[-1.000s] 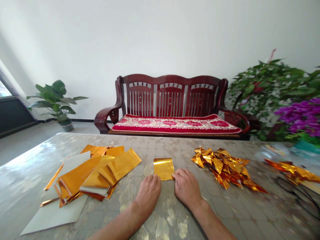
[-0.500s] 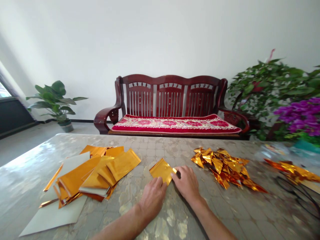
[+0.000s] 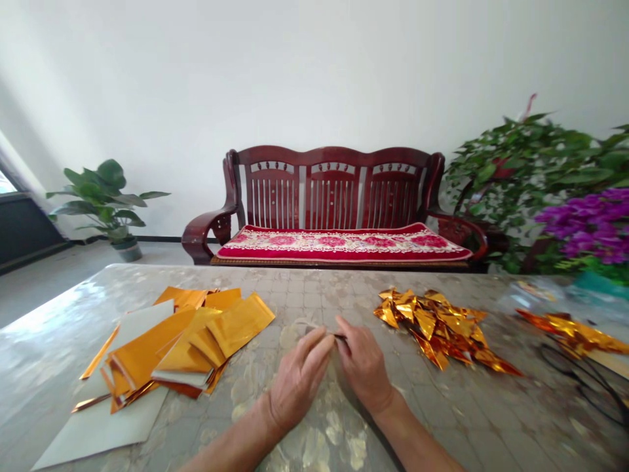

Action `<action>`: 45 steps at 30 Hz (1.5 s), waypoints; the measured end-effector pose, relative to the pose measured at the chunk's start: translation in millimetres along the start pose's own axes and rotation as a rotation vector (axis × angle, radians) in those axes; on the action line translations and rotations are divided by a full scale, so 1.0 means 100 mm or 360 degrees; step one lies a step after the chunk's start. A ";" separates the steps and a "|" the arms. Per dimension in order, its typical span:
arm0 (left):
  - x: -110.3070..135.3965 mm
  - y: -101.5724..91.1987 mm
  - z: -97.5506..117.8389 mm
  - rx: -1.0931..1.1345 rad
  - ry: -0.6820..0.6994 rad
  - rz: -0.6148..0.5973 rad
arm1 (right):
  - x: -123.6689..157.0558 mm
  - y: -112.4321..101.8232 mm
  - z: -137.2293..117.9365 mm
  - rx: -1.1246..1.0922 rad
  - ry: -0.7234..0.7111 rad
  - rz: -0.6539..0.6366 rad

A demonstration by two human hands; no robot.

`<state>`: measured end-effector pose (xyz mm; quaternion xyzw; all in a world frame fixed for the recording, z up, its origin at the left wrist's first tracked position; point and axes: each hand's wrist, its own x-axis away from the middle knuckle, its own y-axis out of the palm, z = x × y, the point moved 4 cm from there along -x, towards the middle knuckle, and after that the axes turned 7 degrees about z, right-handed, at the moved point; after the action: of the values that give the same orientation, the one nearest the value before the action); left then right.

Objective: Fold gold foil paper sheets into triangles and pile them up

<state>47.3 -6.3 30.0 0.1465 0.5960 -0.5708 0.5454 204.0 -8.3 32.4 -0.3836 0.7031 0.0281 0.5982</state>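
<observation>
My left hand and my right hand meet at the middle of the table, fingertips raised. Between them they pinch a small piece of folded gold foil, mostly hidden by my fingers. To the left of my left hand lies a loose stack of flat gold foil sheets on white paper. Right of my right hand is a heap of folded gold foil triangles, not touching my hand.
The mottled, glossy tabletop runs past the hands. At its right end lie more gold foil and a black cable. Beyond the table stand a red-cushioned wooden bench, potted plants and purple flowers.
The flat gold foil square has left the table and is now folded narrow between my fingertips. My hands have drawn closer together and lifted it.
</observation>
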 end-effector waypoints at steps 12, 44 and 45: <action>-0.02 0.11 -0.34 0.0532 -0.0628 0.0101 | -0.07 -0.04 -0.09 0.0091 -0.0228 -0.0135; -0.01 0.22 -0.45 -0.0316 -0.0537 -0.0754 | 0.08 0.07 0.21 0.0202 0.0131 -0.0913; -0.01 0.22 -0.45 -0.0324 -0.0546 -0.0760 | 0.08 0.07 0.23 0.0192 0.0157 -0.0907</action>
<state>43.2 39.2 8.4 -0.1516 0.5669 -0.6365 0.5005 218.8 4.0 15.7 -0.5302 0.5957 -0.2015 0.5687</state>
